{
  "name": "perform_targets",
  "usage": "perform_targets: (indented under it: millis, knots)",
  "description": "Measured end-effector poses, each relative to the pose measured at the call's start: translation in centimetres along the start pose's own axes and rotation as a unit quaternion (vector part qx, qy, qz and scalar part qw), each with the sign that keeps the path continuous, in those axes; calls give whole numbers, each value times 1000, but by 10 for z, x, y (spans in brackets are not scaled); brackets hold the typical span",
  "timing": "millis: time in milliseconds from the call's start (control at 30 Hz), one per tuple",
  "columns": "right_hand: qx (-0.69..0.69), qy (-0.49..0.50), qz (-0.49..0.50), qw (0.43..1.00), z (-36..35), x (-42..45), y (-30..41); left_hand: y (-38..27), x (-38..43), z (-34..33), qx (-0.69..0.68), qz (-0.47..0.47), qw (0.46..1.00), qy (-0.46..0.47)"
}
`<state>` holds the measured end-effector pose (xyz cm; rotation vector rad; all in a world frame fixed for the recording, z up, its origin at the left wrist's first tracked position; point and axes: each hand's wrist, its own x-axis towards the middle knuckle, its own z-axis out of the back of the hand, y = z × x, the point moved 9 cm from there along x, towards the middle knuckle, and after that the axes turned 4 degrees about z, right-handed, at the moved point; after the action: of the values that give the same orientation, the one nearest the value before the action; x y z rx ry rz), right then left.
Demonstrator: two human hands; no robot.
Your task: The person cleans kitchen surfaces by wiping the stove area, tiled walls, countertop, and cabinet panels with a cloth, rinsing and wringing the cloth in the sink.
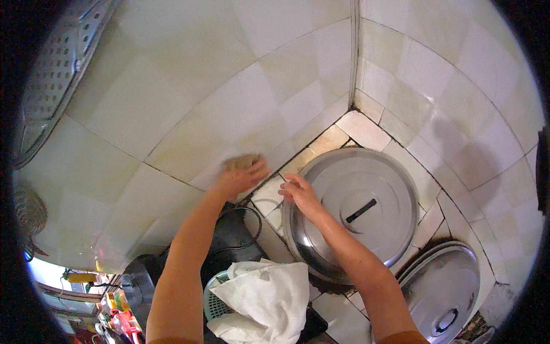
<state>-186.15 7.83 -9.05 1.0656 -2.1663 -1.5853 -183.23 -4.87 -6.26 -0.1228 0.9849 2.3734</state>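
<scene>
My left hand [242, 177] is pressed near the tiled wall [206, 129], low above the joint with the counter. It holds a brown pad or sponge [242, 161] flat to the tiles; motion blur hides its exact kind. Over the left rim of a large round metal lid [378, 180] hovers my right hand [300, 195], its fingers loosely curled and apart, with nothing plainly in them. The lid has a black bar handle [361, 210] and covers an opening in the tiled stove top [365, 129].
A white cloth [266, 296] lies over a green plastic basket [211, 301]. Beside it are a black appliance [234, 236] and a looped black cable [260, 223]. Another metal lid [442, 292] leans at lower right. A perforated metal rack [60, 73] hangs upper left; a wire skimmer [30, 210] hangs below.
</scene>
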Motion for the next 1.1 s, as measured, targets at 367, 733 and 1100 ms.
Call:
perform_targets:
  millis: [367, 733, 1100]
  knots:
    - [47, -107, 73, 990, 48, -15, 5, 11, 99, -6, -57, 242, 964, -97]
    - [24, 47, 41, 998, -67, -26, 13, 28, -64, 42, -17, 220, 972, -85]
    - [-145, 89, 230, 958, -250, -46, 129, 107, -234, 135, -38, 393, 901, -178]
